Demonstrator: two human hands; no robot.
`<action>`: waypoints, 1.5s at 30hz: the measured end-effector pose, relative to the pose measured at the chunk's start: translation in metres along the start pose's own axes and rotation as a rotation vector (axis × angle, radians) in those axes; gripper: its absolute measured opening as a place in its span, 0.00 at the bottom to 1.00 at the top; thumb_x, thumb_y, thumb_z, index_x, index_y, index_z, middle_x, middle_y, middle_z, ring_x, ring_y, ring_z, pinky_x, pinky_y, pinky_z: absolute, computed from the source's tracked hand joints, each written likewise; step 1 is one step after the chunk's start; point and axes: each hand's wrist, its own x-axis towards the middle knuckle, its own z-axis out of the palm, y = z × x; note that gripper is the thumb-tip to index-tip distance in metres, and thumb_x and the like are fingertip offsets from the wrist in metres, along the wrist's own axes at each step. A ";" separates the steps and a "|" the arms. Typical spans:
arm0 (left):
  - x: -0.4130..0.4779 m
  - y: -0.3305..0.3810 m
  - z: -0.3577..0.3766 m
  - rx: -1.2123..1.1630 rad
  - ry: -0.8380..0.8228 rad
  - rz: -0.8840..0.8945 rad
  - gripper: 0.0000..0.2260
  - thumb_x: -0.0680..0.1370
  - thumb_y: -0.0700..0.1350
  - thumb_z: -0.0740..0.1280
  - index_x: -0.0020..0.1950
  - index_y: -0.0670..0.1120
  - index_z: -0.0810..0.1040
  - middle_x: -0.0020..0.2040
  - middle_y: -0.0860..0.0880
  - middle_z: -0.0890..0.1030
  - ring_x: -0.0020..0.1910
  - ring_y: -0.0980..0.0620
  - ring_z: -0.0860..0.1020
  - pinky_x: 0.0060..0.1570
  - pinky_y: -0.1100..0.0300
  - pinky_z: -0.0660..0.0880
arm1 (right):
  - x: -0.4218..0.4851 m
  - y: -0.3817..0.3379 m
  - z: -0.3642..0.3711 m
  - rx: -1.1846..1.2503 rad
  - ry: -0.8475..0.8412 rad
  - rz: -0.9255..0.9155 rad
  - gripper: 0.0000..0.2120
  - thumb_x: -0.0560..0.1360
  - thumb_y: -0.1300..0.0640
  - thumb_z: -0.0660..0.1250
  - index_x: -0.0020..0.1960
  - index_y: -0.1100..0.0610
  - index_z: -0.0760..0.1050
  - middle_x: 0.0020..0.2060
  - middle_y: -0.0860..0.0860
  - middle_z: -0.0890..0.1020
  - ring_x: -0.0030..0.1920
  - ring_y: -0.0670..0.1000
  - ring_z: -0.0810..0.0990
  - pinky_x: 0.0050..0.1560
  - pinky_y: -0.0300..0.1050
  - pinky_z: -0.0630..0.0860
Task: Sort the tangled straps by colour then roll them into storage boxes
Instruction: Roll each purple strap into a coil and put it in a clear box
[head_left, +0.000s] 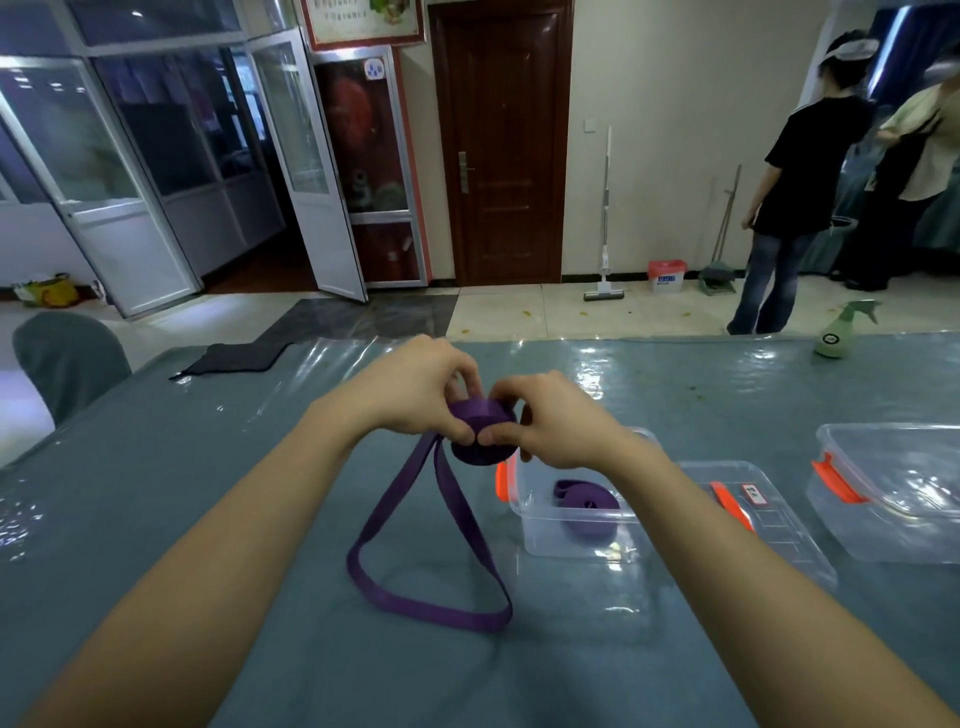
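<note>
A purple strap (410, 525) is partly wound into a thick roll held above the table; its loose end hangs down and loops on the teal cloth. My left hand (415, 387) grips the roll from the left. My right hand (550, 421) pinches it from the right, thumb on its front. Just right of the roll stands a clear storage box (530, 525) with orange latches, and a rolled purple strap (587, 512) lies inside it.
A clear lid (779, 525) with an orange clip lies right of that box, and a second clear box (893, 488) sits at the far right. A green spray bottle (841, 330) stands at the far edge, a dark cloth (234, 358) at the far left. Two people stand beyond the table.
</note>
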 end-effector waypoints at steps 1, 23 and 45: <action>-0.002 -0.005 0.000 -0.140 0.051 -0.011 0.21 0.67 0.48 0.88 0.56 0.54 0.84 0.43 0.55 0.90 0.43 0.59 0.88 0.52 0.52 0.87 | -0.003 0.003 -0.001 0.091 0.050 0.010 0.12 0.77 0.46 0.79 0.54 0.49 0.81 0.41 0.47 0.86 0.32 0.47 0.87 0.38 0.46 0.84; -0.031 -0.013 0.065 -0.353 -0.094 -0.054 0.11 0.71 0.43 0.86 0.52 0.48 0.90 0.44 0.51 0.91 0.46 0.54 0.90 0.56 0.46 0.86 | -0.069 0.036 0.062 0.437 0.064 0.280 0.23 0.67 0.37 0.84 0.58 0.41 0.84 0.46 0.40 0.88 0.29 0.52 0.86 0.27 0.39 0.74; -0.049 -0.019 0.082 -1.004 0.213 -0.047 0.14 0.70 0.46 0.83 0.55 0.53 0.91 0.52 0.45 0.91 0.55 0.47 0.90 0.57 0.61 0.84 | -0.078 0.026 0.054 1.172 0.267 0.196 0.14 0.71 0.56 0.81 0.57 0.55 0.89 0.50 0.62 0.90 0.38 0.64 0.89 0.43 0.49 0.88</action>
